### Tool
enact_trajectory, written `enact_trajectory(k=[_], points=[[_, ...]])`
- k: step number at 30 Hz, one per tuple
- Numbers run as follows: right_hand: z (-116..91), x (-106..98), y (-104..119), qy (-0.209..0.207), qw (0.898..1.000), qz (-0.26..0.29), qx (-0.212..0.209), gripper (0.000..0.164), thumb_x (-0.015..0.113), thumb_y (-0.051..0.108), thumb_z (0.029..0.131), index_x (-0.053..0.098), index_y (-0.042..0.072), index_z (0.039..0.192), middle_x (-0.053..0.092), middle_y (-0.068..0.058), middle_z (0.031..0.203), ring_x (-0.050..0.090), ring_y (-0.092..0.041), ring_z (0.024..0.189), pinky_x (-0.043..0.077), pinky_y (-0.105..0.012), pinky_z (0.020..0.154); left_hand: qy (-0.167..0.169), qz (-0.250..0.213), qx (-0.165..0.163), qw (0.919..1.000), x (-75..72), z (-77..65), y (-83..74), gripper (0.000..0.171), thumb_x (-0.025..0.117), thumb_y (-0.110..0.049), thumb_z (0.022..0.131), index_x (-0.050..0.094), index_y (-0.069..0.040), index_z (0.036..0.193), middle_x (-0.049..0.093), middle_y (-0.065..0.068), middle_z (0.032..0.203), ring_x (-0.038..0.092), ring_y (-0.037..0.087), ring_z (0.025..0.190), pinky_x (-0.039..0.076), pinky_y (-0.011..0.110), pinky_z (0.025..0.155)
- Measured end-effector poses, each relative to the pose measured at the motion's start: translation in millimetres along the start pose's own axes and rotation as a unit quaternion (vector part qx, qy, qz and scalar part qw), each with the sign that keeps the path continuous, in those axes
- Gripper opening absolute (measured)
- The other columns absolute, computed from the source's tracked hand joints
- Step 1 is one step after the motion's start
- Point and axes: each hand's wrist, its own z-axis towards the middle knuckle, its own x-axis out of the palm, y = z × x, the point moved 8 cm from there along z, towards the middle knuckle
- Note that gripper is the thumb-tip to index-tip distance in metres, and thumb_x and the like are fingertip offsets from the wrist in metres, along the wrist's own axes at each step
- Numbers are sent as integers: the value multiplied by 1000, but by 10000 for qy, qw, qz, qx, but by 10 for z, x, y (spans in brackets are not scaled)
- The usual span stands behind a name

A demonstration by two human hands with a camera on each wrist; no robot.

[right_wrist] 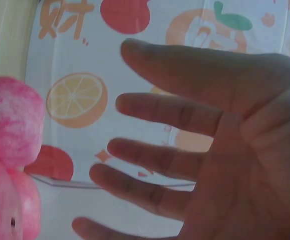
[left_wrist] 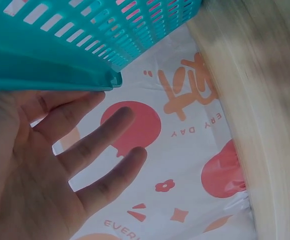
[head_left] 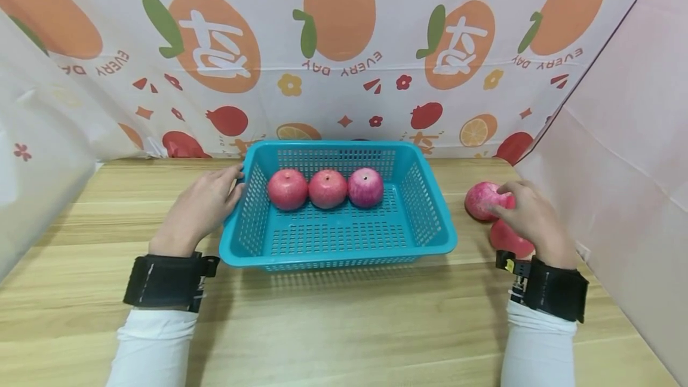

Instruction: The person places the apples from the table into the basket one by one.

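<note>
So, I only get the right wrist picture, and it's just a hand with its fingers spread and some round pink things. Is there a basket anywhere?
Observer: Yes. The head view shows a blue basket on the wooden table, to the left of the right hand.
Operator: Ooh, is there anything in it?
Observer: Three round fruits sit in a row inside, and the one on the right looks more purple than the other two.
Operator: And where's the other hand?
Observer: The left hand is at the basket's left rim.
</note>
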Motion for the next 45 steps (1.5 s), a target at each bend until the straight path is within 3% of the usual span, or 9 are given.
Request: enact_trajectory(k=[5, 16, 27, 37, 45], points=[[-24, 50, -145, 350, 9988, 0, 352, 56, 59, 26, 85, 40, -10, 123, 31, -34, 124, 34, -45, 103, 44, -61, 80, 80, -121, -18, 9999, 8, -5, 1, 51, 54, -12, 89, 35, 4, 133, 52, 26, 119, 48, 40, 105, 44, 58, 81], [-28, 97, -281, 647, 9959, 174, 604, 66, 65, 30, 81, 36, -9, 126, 35, -32, 119, 35, -46, 101, 49, -56, 72, 178, -281, -174, 9993, 24, -1, 21, 51, 52, -13, 90, 32, 3, 135, 50, 26, 121, 47, 41, 106, 44, 58, 81], [-56, 151, -385, 981, 9926, 333, 633, 68, 66, 28, 80, 34, -8, 127, 39, -34, 119, 39, -45, 101, 47, -56, 76, 226, -337, -220, 9989, 16, -17, 28, 51, 51, -15, 91, 32, 2, 136, 50, 25, 121, 47, 40, 106, 44, 58, 81], [-11, 200, -479, 991, 9936, 207, 505, 59, 64, 21, 81, 36, -10, 123, 39, -37, 118, 42, -47, 99, 47, -57, 76, 219, -351, -227, 9989, 16, -20, 34, 51, 50, -15, 91, 32, 2, 135, 49, 25, 122, 47, 40, 107, 44, 58, 81], [-9, 259, -561, 1247, 9881, 289, 852, 64, 64, 21, 80, 33, -13, 124, 39, -35, 118, 40, -46, 100, 46, -57, 78, 256, -372, -295, 9985, 31, -31, 65, 52, 50, -15, 91, 30, 1, 137, 48, 26, 124, 45, 41, 108, 43, 59, 81]])
